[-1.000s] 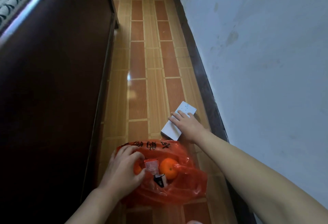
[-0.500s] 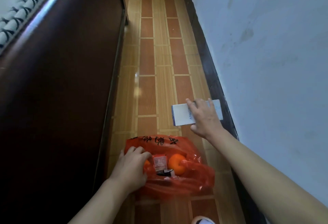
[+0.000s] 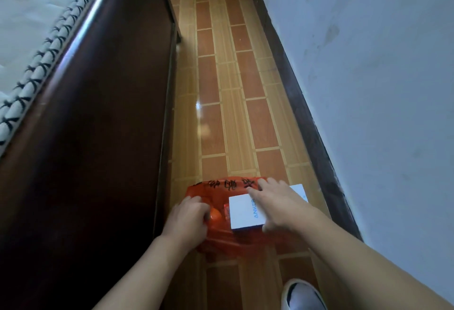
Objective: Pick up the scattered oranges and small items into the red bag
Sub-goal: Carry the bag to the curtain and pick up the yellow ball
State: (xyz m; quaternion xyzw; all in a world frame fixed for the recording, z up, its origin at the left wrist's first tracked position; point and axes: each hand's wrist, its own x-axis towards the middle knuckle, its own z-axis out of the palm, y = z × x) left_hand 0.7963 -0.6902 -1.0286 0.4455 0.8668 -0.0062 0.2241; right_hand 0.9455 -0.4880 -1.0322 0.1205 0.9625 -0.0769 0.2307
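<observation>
Honestly, that flat white cardboard box (image 3: 245, 211) could slide off the thin red plastic bag (image 3: 221, 241) on the floor, since the mouth looks barely open. Right hand (image 3: 277, 204) is clamped on the box over the bag; left hand (image 3: 189, 218) pinches the rim beside a round orange (image 3: 216, 215). Bag's crumpled, translucent.

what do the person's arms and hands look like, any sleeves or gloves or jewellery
Both arms are bare as far as the frame shows: no sleeves in view. The left hand and right hand wear no gloves, and no rings, watch or bracelets are visible on the fingers or wrists.
</observation>
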